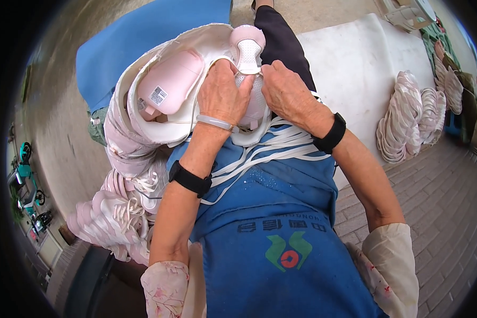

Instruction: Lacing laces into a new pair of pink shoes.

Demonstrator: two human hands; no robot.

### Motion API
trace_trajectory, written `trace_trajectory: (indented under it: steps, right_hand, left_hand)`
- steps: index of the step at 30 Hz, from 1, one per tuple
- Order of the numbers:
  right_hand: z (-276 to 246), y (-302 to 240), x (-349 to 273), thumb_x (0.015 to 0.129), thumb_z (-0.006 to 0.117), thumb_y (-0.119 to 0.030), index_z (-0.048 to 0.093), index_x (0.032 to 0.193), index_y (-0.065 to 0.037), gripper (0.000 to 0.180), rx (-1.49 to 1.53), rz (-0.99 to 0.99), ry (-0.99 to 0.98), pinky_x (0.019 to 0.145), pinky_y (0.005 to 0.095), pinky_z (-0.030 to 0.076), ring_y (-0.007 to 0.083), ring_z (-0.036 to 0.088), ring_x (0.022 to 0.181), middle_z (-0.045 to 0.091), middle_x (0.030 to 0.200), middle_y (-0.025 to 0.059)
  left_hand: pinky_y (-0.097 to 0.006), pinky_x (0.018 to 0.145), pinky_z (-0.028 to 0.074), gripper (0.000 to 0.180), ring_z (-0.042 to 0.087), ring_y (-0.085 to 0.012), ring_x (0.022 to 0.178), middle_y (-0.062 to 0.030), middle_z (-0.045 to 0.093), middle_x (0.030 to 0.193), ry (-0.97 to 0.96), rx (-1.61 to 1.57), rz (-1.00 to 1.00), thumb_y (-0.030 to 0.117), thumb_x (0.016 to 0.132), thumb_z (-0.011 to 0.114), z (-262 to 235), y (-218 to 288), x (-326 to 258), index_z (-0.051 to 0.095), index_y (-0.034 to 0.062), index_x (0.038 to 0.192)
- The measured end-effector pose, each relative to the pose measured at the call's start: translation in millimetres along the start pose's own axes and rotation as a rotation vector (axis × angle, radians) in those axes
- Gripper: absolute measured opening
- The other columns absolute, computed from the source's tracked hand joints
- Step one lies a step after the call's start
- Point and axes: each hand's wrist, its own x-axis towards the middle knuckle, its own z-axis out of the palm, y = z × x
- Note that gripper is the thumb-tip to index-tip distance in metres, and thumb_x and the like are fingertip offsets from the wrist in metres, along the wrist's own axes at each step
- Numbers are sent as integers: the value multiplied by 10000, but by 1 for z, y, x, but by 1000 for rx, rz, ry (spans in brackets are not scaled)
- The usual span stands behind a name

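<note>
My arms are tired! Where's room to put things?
On the white sheet, between the trouser leg and the pink stacks at right; also the blue sheet beyond the shoe uppers. Left hand, right hand, uppers and white strips crowd the lap.

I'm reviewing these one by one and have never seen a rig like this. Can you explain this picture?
There is no machine: these are a person's own bare hands. A wide fisheye camera on the head looks down, so straight edges bend near the rim.

The left hand and right hand pinch a pink-and-white mesh shoe upper between them. Flat white laces lie across the blue cloth apron. Stacked pink-and-white shoe parts sit at the person's left; more nested pink-and-white pieces lie at the right, on a white sheet.
</note>
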Motion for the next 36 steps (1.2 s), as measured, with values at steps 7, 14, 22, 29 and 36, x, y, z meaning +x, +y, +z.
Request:
trace_trajectory:
  steps: [7,14,22,29,36]
  right_hand:
    - [2,1,0,820,542,-47,517,905,45,128,42,9,11,676,409,489,353,561,734,510,828,195]
    - [-4,2,-5,771,561,-72,624,844,13,128,121,-64,161,660,450,503,359,616,724,579,796,178]
    - [-8,-11,-13,795,585,-55,516,1002,-42,218,85,-38,241,579,395,508,324,629,686,587,799,129]
    - [-11,-22,-12,781,617,-89,554,944,-60,177,-214,-113,159,529,346,465,235,643,643,580,772,94]
    - [-10,-19,8,720,601,-95,598,727,-56,40,-443,-312,321,687,340,377,210,514,730,522,745,73]
  left_hand:
    - [-437,734,478,320,610,-368,847,-204,613,904,43,3,62,235,770,714,2,-8,-1,553,-4,909]
    - [-398,701,479,358,609,-333,776,-174,616,854,67,-22,33,301,776,697,8,-10,2,567,-10,896]
    - [-406,744,489,305,626,-355,832,-194,636,905,-103,-282,-17,229,813,652,-8,-23,-4,578,-19,974]
    - [-392,742,484,248,615,-335,796,-201,629,873,-194,4,81,177,821,593,-12,-23,10,621,-31,954]
    - [-424,729,474,253,602,-374,778,-215,621,845,-75,-19,120,161,796,591,-3,-29,4,639,-20,966]
